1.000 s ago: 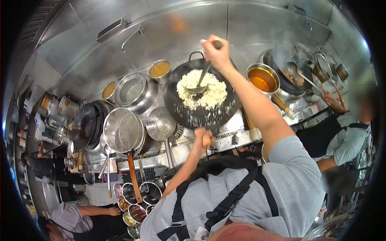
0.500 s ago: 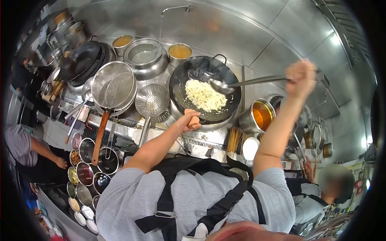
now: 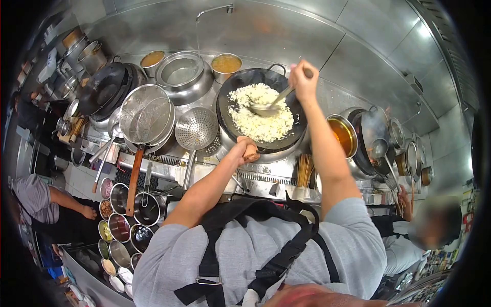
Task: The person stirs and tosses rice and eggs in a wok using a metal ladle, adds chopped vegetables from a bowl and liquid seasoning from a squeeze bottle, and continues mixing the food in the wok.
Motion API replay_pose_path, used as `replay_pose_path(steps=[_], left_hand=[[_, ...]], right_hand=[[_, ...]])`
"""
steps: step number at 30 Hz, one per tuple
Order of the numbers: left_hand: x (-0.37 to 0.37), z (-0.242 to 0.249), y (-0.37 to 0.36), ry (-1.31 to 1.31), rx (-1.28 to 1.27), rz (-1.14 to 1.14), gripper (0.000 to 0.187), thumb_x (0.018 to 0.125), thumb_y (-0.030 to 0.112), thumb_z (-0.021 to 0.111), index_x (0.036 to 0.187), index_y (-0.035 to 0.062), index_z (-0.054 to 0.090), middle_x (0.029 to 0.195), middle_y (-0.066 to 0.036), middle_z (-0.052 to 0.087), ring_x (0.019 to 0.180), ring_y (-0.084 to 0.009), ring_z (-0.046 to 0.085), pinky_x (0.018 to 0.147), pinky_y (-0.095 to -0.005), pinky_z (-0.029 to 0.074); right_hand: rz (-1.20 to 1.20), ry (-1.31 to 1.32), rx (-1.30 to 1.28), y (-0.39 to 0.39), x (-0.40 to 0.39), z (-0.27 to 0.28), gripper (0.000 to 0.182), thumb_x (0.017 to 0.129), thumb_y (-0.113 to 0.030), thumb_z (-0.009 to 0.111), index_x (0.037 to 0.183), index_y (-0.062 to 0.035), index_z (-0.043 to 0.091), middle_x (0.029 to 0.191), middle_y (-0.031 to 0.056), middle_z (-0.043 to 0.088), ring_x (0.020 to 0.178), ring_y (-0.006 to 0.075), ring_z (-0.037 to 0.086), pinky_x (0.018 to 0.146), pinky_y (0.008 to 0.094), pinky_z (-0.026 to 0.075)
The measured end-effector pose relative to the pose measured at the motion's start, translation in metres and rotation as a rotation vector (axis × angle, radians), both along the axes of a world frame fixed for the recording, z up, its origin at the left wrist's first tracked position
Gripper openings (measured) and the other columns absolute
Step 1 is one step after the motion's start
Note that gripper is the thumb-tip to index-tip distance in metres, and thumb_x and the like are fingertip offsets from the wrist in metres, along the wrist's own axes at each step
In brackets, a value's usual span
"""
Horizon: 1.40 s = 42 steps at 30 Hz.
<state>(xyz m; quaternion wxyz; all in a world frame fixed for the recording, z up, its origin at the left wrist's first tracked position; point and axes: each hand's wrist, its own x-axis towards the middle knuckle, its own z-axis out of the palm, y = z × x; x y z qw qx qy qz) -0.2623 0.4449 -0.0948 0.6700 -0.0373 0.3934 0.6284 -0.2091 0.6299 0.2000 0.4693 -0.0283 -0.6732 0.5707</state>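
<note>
A dark wok (image 3: 241, 82) stands on the stove in front of me, with white-and-yellow fried rice (image 3: 263, 127) spread inside it. My right hand (image 3: 305, 82) is closed round the handle of a metal ladle (image 3: 267, 109), above the wok's right side. The ladle's bowl rests in the middle of the rice. At the wok's near rim, my left hand (image 3: 240, 149) is closed on a folded tan cloth (image 3: 250, 149). The cloth hides what it grips underneath.
Left of the wok lie a perforated skimmer (image 3: 196, 128) and a wire strainer (image 3: 146, 113). Behind stand a water pot (image 3: 180, 71) and a broth pot (image 3: 226, 64). An oil pot (image 3: 343, 134) is at right. Co-workers stand on both sides; one tends another wok.
My right hand has swung down and left from its raised position, bringing the ladle into the rice. The rice now spreads wider over the wok. My left hand stays at the rim.
</note>
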Motion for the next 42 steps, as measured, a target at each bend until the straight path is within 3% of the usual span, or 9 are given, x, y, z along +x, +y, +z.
replay_pose_path(steps=[5, 11, 19, 24, 26, 28, 34, 37, 42], left_hand=[[0.018, 0.043, -0.016, 0.139, -0.123, 0.046, 0.020, 0.082, 0.022, 0.057, 0.087, 0.0029, 0.057, 0.081, -0.016, 0.061, 0.066, -0.0331, 0.067, 0.060, -0.0476, 0.059], [0.015, 0.016, -0.007, 0.007, 0.015, 0.045, 0.013, 0.082, 0.014, 0.055, 0.084, 0.0016, 0.052, 0.078, -0.016, 0.057, 0.059, -0.0305, 0.062, 0.047, -0.0433, 0.056], [0.022, 0.026, -0.013, 0.042, 0.035, 0.112, 0.011, 0.083, 0.014, 0.055, 0.083, 0.0040, 0.051, 0.075, -0.013, 0.056, 0.063, -0.0290, 0.063, 0.058, -0.0417, 0.059], [0.038, 0.006, -0.062, -0.270, 0.355, 0.072, 0.008, 0.086, 0.017, 0.053, 0.083, 0.0099, 0.050, 0.077, -0.013, 0.056, 0.058, -0.0285, 0.057, 0.053, -0.0453, 0.055], [0.078, 0.077, -0.102, 0.102, -0.073, 0.157, 0.009, 0.084, 0.016, 0.052, 0.091, 0.0103, 0.049, 0.075, -0.013, 0.056, 0.059, -0.0263, 0.057, 0.047, -0.0391, 0.053], [0.070, 0.074, -0.096, 0.082, 0.054, 0.052, 0.019, 0.084, 0.022, 0.054, 0.089, 0.0044, 0.054, 0.072, -0.013, 0.055, 0.058, -0.0251, 0.057, 0.046, -0.0312, 0.049], [0.053, 0.044, -0.068, 0.145, 0.151, 0.138, 0.020, 0.087, 0.023, 0.056, 0.088, 0.0037, 0.056, 0.078, -0.013, 0.060, 0.064, -0.0256, 0.061, 0.054, -0.0335, 0.052], [0.068, -0.020, -0.147, -0.079, 0.232, -0.069, 0.016, 0.089, 0.024, 0.055, 0.093, 0.0083, 0.052, 0.082, -0.012, 0.060, 0.069, -0.0267, 0.063, 0.059, -0.0344, 0.056], [0.067, 0.053, -0.116, 0.109, 0.086, 0.177, 0.014, 0.086, 0.023, 0.056, 0.092, 0.0101, 0.053, 0.080, -0.010, 0.060, 0.066, -0.0263, 0.061, 0.057, -0.0378, 0.054]], right_hand=[[0.003, -0.070, -0.006, -0.013, 0.039, 0.078, 0.034, 0.087, -0.006, 0.065, 0.060, -0.0075, 0.044, 0.051, -0.0048, 0.039, 0.042, 0.0043, 0.033, 0.040, 0.0236, 0.025], [0.004, 0.007, -0.073, 0.014, 0.015, -0.018, 0.034, 0.089, -0.004, 0.062, 0.062, -0.0072, 0.041, 0.052, -0.0029, 0.041, 0.044, 0.0052, 0.038, 0.041, 0.0234, 0.030], [0.111, 0.088, -0.155, -0.026, 0.039, 0.007, 0.049, 0.101, -0.041, 0.033, 0.066, -0.0075, 0.041, 0.048, 0.0019, 0.036, 0.039, 0.0110, 0.028, 0.039, 0.0267, 0.027], [0.099, 0.143, -0.177, -0.005, 0.050, 0.042, 0.042, 0.097, -0.031, 0.038, 0.063, -0.0072, 0.039, 0.046, 0.0018, 0.033, 0.035, 0.0118, 0.028, 0.036, 0.0282, 0.026], [0.167, 0.103, -0.170, -0.029, 0.069, 0.110, 0.045, 0.098, -0.033, 0.039, 0.060, -0.0083, 0.039, 0.046, -0.0003, 0.033, 0.035, 0.0109, 0.029, 0.036, 0.0267, 0.027], [0.105, 0.075, -0.153, -0.052, 0.075, 0.144, 0.046, 0.098, -0.034, 0.040, 0.060, -0.0088, 0.039, 0.046, -0.0014, 0.034, 0.035, 0.0101, 0.030, 0.035, 0.0259, 0.026], [-0.064, 0.111, -0.080, -0.031, 0.016, 0.033, 0.044, 0.096, -0.025, 0.049, 0.055, -0.0065, 0.045, 0.045, 0.0026, 0.043, 0.038, 0.0103, 0.040, 0.037, 0.0266, 0.030], [0.042, 0.116, -0.124, -0.005, 0.043, 0.084, 0.045, 0.096, -0.027, 0.046, 0.056, -0.0070, 0.043, 0.046, 0.0027, 0.043, 0.038, 0.0106, 0.039, 0.038, 0.0275, 0.031], [0.003, 0.045, -0.077, -0.076, 0.058, 0.148, 0.046, 0.098, -0.033, 0.042, 0.060, -0.0078, 0.042, 0.048, -0.0003, 0.038, 0.037, 0.0097, 0.032, 0.037, 0.0262, 0.028]])
